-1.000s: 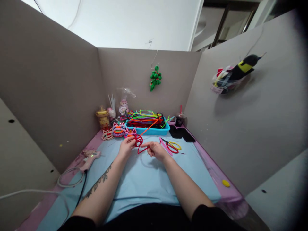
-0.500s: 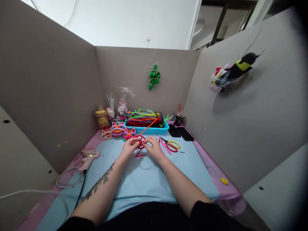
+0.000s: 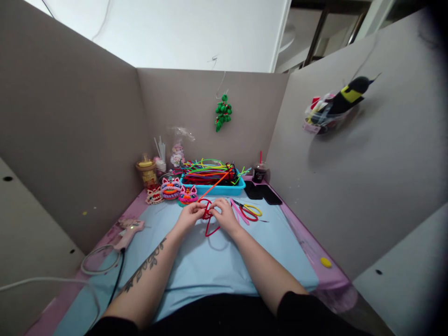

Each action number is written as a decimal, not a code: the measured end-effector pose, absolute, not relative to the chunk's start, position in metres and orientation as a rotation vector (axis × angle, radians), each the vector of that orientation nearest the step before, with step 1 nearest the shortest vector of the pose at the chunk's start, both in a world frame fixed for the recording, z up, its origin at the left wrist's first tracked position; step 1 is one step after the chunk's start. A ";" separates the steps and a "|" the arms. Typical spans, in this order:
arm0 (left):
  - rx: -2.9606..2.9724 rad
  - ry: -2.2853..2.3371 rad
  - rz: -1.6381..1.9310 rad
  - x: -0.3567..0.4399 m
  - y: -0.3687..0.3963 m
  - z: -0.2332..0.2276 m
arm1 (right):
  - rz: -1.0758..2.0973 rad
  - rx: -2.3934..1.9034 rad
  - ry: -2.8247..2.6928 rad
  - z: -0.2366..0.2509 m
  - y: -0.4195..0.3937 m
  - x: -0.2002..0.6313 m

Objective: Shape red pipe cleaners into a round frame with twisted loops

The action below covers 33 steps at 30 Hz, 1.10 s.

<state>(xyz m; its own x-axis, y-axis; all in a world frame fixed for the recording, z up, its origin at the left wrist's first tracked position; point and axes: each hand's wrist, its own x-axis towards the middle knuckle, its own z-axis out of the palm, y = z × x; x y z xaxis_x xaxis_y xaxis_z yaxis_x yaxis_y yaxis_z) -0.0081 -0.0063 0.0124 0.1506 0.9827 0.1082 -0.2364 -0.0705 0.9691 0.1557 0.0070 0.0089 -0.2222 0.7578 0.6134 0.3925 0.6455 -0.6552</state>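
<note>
Between my two hands is a red pipe cleaner, bent into loops at the top, with a bent tail hanging below. My left hand pinches the looped part from the left. From the right, my right hand pinches the same loops, its fingertips close to those of the left. An orange pipe cleaner slants from the tray down toward the loops; whether it joins them I cannot tell. Right of my right hand lie pink pipe cleaners and scissors with red and yellow handles.
A blue tray of colourful pipe cleaners stands at the back. Fuzzy animal-face pieces sit left of it, dark phones and a drink cup right. A pink glue gun with its cable lies left. Grey panels enclose the table.
The red pipe cleaner's loops have turned in my fingers, and its bent tail has swung to the right and a little lower. Both hands stay nearly in place.
</note>
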 end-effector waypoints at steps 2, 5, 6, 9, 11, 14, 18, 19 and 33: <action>1.185 0.886 1.253 -0.008 -0.007 0.013 | 0.442 -0.920 -1.843 0.008 0.008 0.156; 1.219 0.917 1.259 -0.007 -0.008 0.013 | 0.439 -0.923 -1.846 0.007 0.008 0.155; 1.226 0.926 1.263 -0.006 -0.008 0.013 | 0.440 -0.924 -1.839 0.007 0.008 0.155; 1.236 0.944 1.277 -0.005 -0.007 0.012 | 0.458 -0.921 -1.815 0.007 0.007 0.154; 1.234 0.971 1.305 -0.005 -0.006 0.011 | 0.479 -0.930 -1.778 0.008 0.006 0.153; 1.210 1.020 1.378 -0.007 -0.004 0.011 | 0.488 -0.970 -1.665 0.010 0.005 0.153; 1.082 1.011 1.464 -0.010 -0.002 0.013 | 0.500 -0.958 -1.645 0.014 0.001 0.155; 1.035 1.002 1.480 -0.011 -0.002 0.014 | 0.531 -0.928 -1.706 0.014 0.000 0.155; 0.752 0.909 1.561 -0.012 -0.002 0.016 | 0.507 -0.905 -1.946 0.006 -0.020 0.123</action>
